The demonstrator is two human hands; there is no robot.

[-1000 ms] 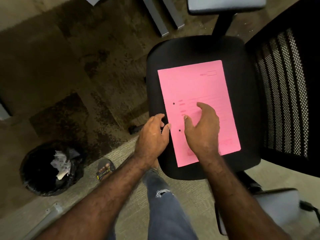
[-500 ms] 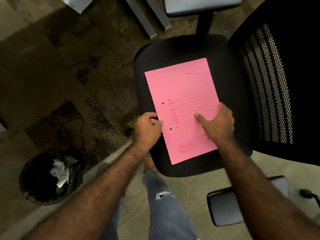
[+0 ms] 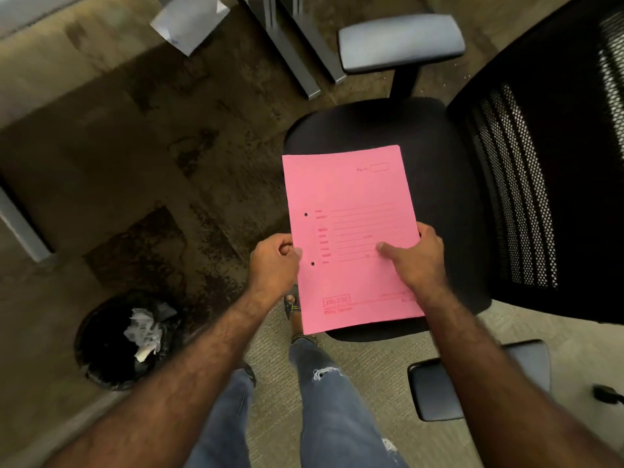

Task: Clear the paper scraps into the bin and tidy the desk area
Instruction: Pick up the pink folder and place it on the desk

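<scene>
A pink file folder (image 3: 347,197) with two punched holes and red print is held above the front of a black office chair seat (image 3: 435,157). My left hand (image 3: 275,261) pinches its left edge near the lower hole. My right hand (image 3: 417,256) grips its right edge, thumb pressed on the cover. A round black bin (image 3: 101,339) lined with a black bag stands on the floor at the lower left, with crumpled white paper scraps (image 3: 143,332) inside.
The chair's mesh back (image 3: 547,170) fills the right side, with grey armrests at the top (image 3: 400,42) and lower right (image 3: 435,393). A white sheet (image 3: 190,21) lies on the carpet at the top. Grey desk legs (image 3: 290,52) stand beyond the chair. My legs are below the folder.
Both hands closed on the folder's edges and lifted it off the chair seat, drawing it toward me and slightly left.
</scene>
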